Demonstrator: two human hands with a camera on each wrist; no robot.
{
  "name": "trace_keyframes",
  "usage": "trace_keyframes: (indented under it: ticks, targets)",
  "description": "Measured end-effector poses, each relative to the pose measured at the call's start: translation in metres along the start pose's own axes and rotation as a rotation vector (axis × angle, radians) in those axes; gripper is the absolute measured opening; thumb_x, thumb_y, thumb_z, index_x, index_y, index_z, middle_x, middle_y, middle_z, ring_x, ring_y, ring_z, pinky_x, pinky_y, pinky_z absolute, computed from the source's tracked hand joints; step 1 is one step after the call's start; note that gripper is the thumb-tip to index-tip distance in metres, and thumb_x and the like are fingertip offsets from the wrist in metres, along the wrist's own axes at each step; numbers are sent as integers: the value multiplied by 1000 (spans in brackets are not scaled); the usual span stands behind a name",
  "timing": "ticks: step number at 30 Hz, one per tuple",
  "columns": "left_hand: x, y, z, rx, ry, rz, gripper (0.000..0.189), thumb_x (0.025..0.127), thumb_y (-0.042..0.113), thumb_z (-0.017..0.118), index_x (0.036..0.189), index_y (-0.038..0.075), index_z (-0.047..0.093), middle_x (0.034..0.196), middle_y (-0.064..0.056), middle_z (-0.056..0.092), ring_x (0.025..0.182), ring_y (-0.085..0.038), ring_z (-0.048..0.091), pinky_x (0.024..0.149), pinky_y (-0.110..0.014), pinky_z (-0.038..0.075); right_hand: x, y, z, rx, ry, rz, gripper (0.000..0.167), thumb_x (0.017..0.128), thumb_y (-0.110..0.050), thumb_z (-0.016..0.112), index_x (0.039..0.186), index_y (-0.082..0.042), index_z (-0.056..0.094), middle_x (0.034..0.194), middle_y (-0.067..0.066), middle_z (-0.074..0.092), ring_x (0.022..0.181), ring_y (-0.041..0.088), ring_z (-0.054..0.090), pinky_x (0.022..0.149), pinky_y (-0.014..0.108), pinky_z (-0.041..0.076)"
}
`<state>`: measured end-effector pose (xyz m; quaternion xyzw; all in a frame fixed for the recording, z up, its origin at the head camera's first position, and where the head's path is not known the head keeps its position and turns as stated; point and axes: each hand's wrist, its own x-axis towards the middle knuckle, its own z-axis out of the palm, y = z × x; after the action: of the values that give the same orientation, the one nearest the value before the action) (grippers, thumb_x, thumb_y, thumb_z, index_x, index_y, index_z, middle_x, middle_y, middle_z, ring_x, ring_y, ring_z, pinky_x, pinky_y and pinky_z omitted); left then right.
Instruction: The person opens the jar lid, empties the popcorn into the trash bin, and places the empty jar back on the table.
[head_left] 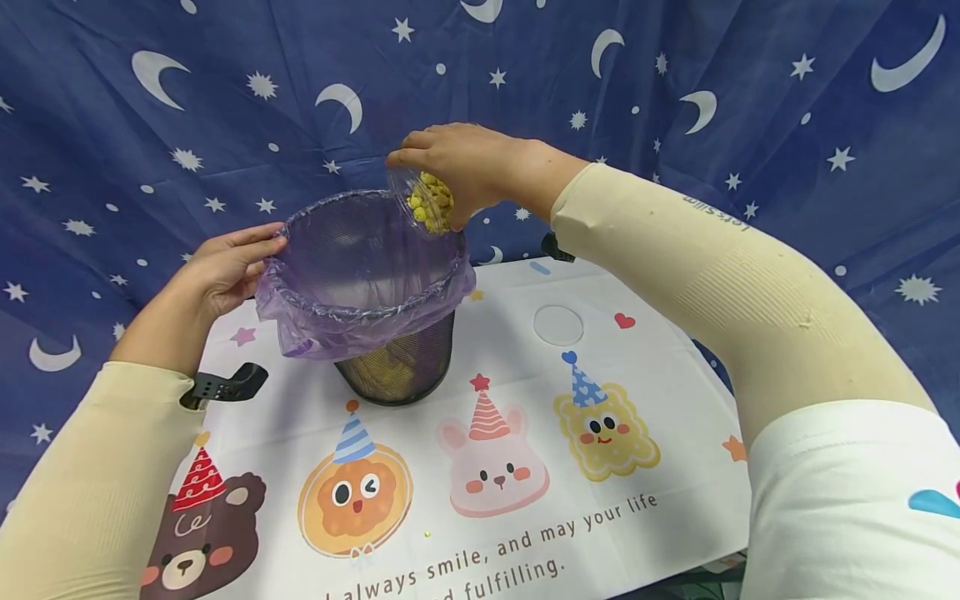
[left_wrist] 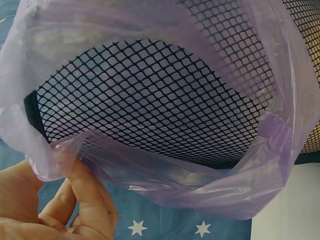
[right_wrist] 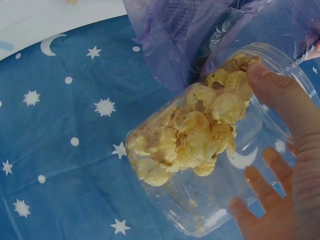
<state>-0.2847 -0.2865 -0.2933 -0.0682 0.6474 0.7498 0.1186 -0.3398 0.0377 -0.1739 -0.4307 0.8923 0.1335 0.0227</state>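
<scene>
A black mesh wastebasket [head_left: 412, 362] stands on the table, lined with a purple plastic bag [head_left: 322, 325] folded over its rim. At the rim's left side my left hand [head_left: 232, 271] pinches the bag's edge between thumb and fingers; the left wrist view shows that hand [left_wrist: 80, 205] against the purple film [left_wrist: 215, 192]. My right hand [head_left: 468, 167] grips a clear plastic jar [right_wrist: 185, 210] by its mouth end, tipped over the right side of the basket. Yellow popcorn [right_wrist: 195, 135] lies along the jar's wall up to its mouth. Something yellowish shows through the basket's lower mesh.
A clear round lid [head_left: 558, 325] lies flat on the white printed tablecloth [head_left: 510, 333], right of the basket. One small yellow crumb [head_left: 427, 534] sits near the front. Behind the table hangs a blue curtain [head_left: 465, 75] with moons and stars.
</scene>
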Motion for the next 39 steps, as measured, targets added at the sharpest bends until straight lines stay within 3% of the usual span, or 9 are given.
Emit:
trace_keyframes:
  ticks: [14, 23, 29, 34, 39]
  targets:
    - [2, -1, -2, 12, 2, -30, 17, 88, 18, 74, 96, 32, 77, 101, 12, 57, 66, -2, 48, 48, -16, 38, 4, -7, 1, -38, -21, -30, 106, 76, -31, 85, 158, -21, 19, 159, 10, 26, 148, 35, 20, 120, 58, 14]
    - [2, -3, -2, 23, -10, -44, 17, 88, 19, 74, 97, 33, 75, 107, 12, 57, 82, -2, 58, 55, -14, 45, 5, -8, 1, -40, -21, -48, 104, 76, -31, 86, 157, -22, 22, 159, 9, 27, 148, 34, 21, 120, 56, 15]
    - [3, -1, -1, 26, -13, -36, 17, 88, 19, 74, 98, 33, 75, 113, 10, 51, 74, -1, 54, 51, -15, 41, 0, -7, -4, -45, -13, -23, 106, 75, -33, 87, 158, -22, 21, 158, 10, 28, 147, 34, 22, 120, 56, 15]
    - [3, 1, -2, -1, -11, -39, 17, 89, 18, 74, 96, 32, 76, 101, 12, 59, 70, -2, 56, 50, -15, 43, 1, -8, -3, -66, -22, -49, 105, 76, -32, 86, 158, -20, 22, 159, 11, 27, 148, 35, 19, 121, 55, 12]
    - [1, 0, -1, 6, -11, -26, 16, 89, 18, 73, 96, 33, 76, 98, 11, 57, 56, -2, 45, 43, -17, 35, 1, -8, -1, -67, -25, -49, 105, 76, -30, 87, 158, -21, 21, 159, 10, 26, 149, 35, 18, 121, 55, 12]
